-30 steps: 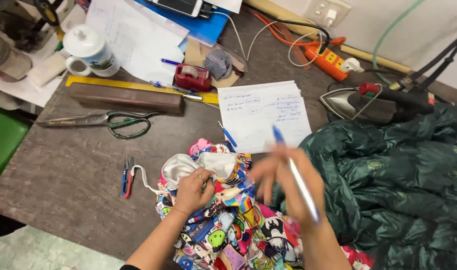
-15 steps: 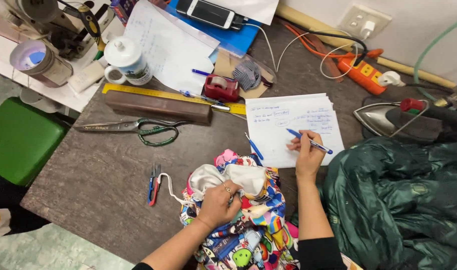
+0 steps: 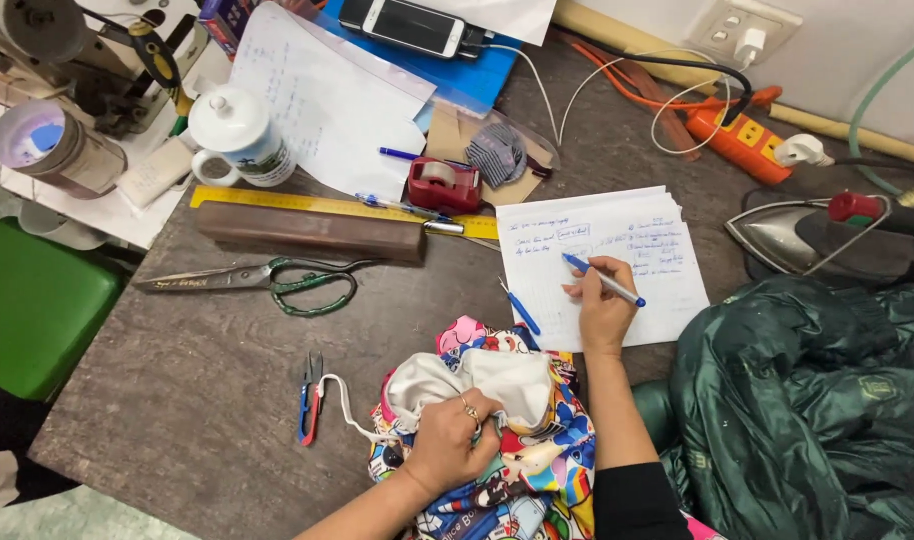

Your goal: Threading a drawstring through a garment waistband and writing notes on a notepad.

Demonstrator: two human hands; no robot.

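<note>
My right hand (image 3: 602, 310) holds a blue pen (image 3: 605, 280) with its tip on a stack of white handwritten sheets (image 3: 637, 235). My left hand (image 3: 449, 445), with rings on a finger, grips a bundle of colourful cartoon-print fabric with a white lining (image 3: 517, 400) at the table's near edge. A second blue pen (image 3: 522, 312) lies between the fabric and the sheets.
Large scissors (image 3: 267, 280), a brown block (image 3: 312, 232) and yellow ruler (image 3: 277, 200) lie to the left. Small snips (image 3: 309, 412) sit near the fabric. A red tape dispenser (image 3: 443, 185), mug (image 3: 239, 132), phone (image 3: 407, 25), orange power strip (image 3: 742, 140), iron (image 3: 817, 238) and dark green jacket (image 3: 807, 400) surround.
My right hand moved from above the fabric up to the sheets and set the pen on the paper. The left hand stays on the fabric. The view shifted left.
</note>
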